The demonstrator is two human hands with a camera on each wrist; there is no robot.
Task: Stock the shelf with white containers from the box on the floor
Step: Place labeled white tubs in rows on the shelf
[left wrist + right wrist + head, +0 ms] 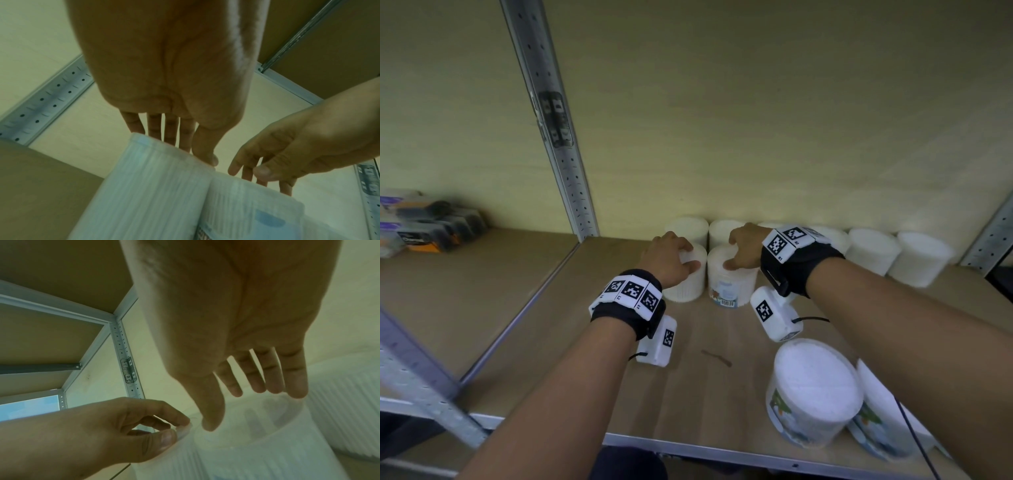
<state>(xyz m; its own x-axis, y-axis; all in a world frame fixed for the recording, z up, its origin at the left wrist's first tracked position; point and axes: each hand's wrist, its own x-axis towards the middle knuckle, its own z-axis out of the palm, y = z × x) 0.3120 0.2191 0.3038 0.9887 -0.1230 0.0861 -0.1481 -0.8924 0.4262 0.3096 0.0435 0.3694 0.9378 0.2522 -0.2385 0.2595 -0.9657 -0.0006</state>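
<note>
- White, ribbed and round, two containers stand side by side and touching on the wooden shelf (558,342), just in front of the back row of containers (873,250), our landmark against the pale wall.
- Our left hand (667,258) sits on top of the left container (686,279): its fingers (170,128) reach over the lid's far edge and the thumb lies along the near edge, so it grips the lid from above.
- Our right hand (745,245) is over the right container (732,279). In the right wrist view its fingers (273,373) hang straight and slightly spread above the lid, with the thumb tip down at the rim; we cannot tell whether the fingertips touch the lid.
- That right container shows a blue printed label and a barcode on the side facing us, away from the back row.
- Farther out from the back row, near the shelf's front edge on the right, two more labelled containers (813,394) stand close together; our right forearm crosses over the rear one.
- Left of the back row, beyond the perforated metal upright (571,178), dark packaged goods (424,222) lie on the neighbouring shelf.
- Marker-covered wristbands and small white camera units ride on both wrists.
</note>
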